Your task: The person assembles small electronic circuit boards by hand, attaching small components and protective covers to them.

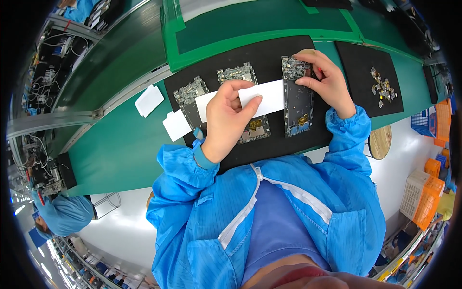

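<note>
My left hand (225, 118) pinches a white card (269, 98) between thumb and fingers. The card's right end reaches the left edge of a phone chassis (297, 108) with an exposed circuit board; whether it goes under that edge I cannot tell. My right hand (331, 81) grips this chassis near its upper right, thumb on its face. Left of it, a second phone chassis (236, 73) is partly hidden by the card and my left hand. A third chassis (189, 92) lies further left, with one white card (204, 106) against it and another white card (177, 126) below.
A black mat (284, 149) lies under the chassis on the green table (113, 154). Loose white cards (149, 100) sit at the left. Small metallic parts (383, 89) lie on another mat at right. Beyond the table are a round stool (380, 143), orange crates (428, 202) and a person (70, 214).
</note>
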Available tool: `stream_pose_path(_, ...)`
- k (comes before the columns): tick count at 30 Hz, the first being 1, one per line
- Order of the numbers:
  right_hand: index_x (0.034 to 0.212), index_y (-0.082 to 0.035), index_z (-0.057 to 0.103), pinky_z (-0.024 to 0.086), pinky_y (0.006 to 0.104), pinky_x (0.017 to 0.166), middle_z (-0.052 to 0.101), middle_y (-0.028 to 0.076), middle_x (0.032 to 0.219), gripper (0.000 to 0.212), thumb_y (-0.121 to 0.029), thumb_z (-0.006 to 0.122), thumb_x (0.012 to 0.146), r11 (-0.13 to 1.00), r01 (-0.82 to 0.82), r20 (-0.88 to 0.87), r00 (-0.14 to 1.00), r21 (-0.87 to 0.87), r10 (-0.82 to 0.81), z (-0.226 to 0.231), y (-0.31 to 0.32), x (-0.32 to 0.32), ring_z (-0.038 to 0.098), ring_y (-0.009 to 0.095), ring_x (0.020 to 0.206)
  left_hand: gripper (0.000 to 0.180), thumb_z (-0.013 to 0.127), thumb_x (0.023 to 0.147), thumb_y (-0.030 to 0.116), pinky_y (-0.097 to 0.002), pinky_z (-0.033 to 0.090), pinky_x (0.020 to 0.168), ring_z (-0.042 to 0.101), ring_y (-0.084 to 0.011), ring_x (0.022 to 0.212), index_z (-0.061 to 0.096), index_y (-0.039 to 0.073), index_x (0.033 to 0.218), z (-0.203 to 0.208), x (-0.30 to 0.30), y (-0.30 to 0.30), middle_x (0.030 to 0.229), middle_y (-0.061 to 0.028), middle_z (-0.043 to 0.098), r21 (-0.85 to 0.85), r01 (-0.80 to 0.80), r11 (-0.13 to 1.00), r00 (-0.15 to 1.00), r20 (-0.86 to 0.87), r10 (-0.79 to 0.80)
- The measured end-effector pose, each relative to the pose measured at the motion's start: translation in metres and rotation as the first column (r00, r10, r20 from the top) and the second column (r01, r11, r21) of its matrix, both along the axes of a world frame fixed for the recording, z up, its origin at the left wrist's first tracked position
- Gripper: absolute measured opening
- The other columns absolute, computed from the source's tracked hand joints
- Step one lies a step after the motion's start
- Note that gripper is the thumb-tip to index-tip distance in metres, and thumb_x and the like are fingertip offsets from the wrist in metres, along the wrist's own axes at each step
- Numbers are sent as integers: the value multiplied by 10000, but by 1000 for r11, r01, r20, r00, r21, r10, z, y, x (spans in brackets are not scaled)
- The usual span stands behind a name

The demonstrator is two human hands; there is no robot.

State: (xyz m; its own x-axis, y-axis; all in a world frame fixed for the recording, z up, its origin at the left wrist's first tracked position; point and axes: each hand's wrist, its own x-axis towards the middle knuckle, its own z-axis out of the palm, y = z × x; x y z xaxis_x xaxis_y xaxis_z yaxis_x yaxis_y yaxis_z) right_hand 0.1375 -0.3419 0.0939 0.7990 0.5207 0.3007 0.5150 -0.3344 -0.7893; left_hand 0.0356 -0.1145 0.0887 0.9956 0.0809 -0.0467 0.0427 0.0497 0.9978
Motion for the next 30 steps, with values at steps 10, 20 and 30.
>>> stream_pose_path(10, 1152, -27, 593, 446, 263, 807, 563, 72, 1146, 455, -5, 725, 717, 992, -65, -61, 996, -109, 59, -2, 16, 11, 548, 184, 1007, 389, 759, 726, 87, -311, 451, 790, 552, -227, 971, 596, 40, 1075, 17, 5, 5, 1075, -101, 568, 583, -140, 800, 957, 286, -41)
stream_pose_path(20, 1158, 14, 592, 468, 316, 828, 639, 172, 1063, 430, -297, 651, 867, 829, 452, -52, 868, -328, -494, -25, -84, -16, 614, 236, 977, 328, 639, 878, 155, -266, 482, 729, 574, -156, 904, 577, 1, 1161, -38, -124, 139, 1247, -117, 513, 507, -353, 786, 862, -151, 484)
stream_pose_path(30, 1157, 42, 551, 467, 296, 742, 649, 163, 950, 423, -300, 595, 912, 868, 308, -203, 891, -388, -407, -43, -65, -72, 610, 190, 834, 713, 615, 874, 258, -398, 332, 1041, 402, -406, 1238, 257, -97, 1379, -42, -138, 77, 1338, -293, 390, 506, -97, 857, 987, -61, 147)
